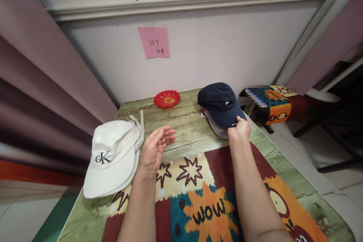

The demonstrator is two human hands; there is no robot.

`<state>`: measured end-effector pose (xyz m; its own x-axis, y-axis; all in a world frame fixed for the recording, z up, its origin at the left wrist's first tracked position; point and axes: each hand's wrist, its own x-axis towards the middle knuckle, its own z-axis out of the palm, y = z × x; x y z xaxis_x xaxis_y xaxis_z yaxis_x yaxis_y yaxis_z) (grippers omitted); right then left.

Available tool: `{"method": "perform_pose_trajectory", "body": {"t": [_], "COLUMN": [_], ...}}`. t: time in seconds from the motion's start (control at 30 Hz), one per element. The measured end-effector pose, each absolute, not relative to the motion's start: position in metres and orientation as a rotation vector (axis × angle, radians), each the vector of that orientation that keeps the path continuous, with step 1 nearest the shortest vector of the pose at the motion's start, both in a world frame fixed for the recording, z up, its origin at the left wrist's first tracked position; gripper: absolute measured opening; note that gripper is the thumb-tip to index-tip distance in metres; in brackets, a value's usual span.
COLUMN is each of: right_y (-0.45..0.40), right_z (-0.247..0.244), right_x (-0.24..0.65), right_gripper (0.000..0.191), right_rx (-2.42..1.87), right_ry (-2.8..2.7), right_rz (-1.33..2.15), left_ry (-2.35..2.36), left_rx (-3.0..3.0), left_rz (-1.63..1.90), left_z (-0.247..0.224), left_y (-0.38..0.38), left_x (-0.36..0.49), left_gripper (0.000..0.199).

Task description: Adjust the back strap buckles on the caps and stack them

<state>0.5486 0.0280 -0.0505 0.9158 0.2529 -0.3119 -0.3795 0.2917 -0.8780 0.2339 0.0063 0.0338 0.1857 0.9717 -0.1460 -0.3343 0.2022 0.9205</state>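
At the right side of the table, my right hand [240, 127] pinches the brim of a navy baseball cap [218, 98]. A grey brim shows beneath the navy one, with a small pinkish tag by its left edge. My left hand [157, 145] is held over the middle of the table, fingers apart and slightly curled, touching nothing. To its left lies a white baseball cap [113, 155] with black "CK" lettering. Another light brim sits under the white one, and pale straps stick out behind it.
A red scalloped dish [167, 99] stands at the table's back edge near the wall. A colourful patterned cloth [210, 211] covers the near part of the wood-look table [181, 132]. A pink note [154, 42] is on the wall. Curtains hang at the left; a dark chair frame stands right.
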Motion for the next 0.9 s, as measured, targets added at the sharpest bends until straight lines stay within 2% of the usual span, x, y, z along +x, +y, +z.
{"method": "perform_pose_trajectory", "body": {"t": [0.13,0.33,0.57,0.77,0.9], "right_y": [0.024,0.018,0.008,0.001,0.000], "right_z": [-0.047,-0.030,-0.017,-0.026,-0.028], "right_x": [0.547,0.539,0.544,0.523,0.515], "right_gripper": [0.064,0.077,0.060,0.082,0.080], "right_rx": [-1.309,-1.484,-1.826,-2.087,-2.149], "right_ry": [0.063,0.000,-0.471,-0.877,-0.840], "right_rz": [0.386,0.334,-0.170,-0.031,-0.002], "left_ry": [0.917,0.928,0.948,0.990,1.009], "left_rx": [0.890,0.877,0.878,0.883,0.897], "left_rz": [1.118,1.136,1.154,1.190,1.220], "left_z": [0.035,0.036,0.036,0.036,0.036], "left_y": [0.006,0.007,0.008,0.010,0.010], "left_x": [0.234,0.232,0.227,0.219,0.216], "left_gripper": [0.036,0.036,0.037,0.035,0.038]}}
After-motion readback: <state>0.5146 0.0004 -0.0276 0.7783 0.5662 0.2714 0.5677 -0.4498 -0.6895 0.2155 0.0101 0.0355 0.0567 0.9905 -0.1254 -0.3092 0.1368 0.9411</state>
